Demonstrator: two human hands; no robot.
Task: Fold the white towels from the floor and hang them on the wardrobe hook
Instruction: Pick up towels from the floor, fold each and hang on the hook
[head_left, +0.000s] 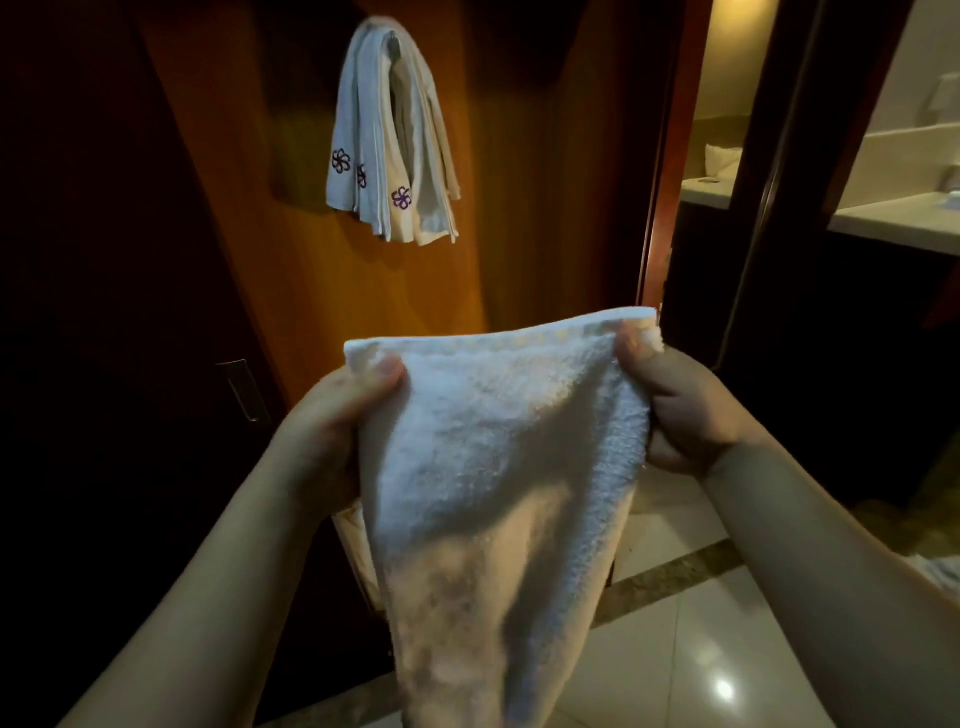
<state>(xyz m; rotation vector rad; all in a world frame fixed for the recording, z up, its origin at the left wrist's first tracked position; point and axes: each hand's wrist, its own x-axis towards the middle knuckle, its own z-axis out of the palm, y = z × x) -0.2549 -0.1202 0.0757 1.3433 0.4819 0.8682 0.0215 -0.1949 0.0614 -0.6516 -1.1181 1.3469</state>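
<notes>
A white terry towel (498, 467) hangs in front of me, held up by its top edge. My left hand (332, 431) pinches the top left corner with the thumb on the front. My right hand (675, 410) pinches the top right corner the same way. The towel's lower part droops down toward the floor. Higher up, several folded white towels (389, 140) with purple flower emblems hang from a hook (393, 39) on the wooden wardrobe door (530, 182). The hook itself is mostly covered by them.
A dark wardrobe panel with a metal handle (241, 389) stands at the left. A doorway at the right opens onto a bathroom counter (893, 221). Glossy floor tiles (691, 654) lie below, and a bit of white cloth (940, 571) shows at the right edge.
</notes>
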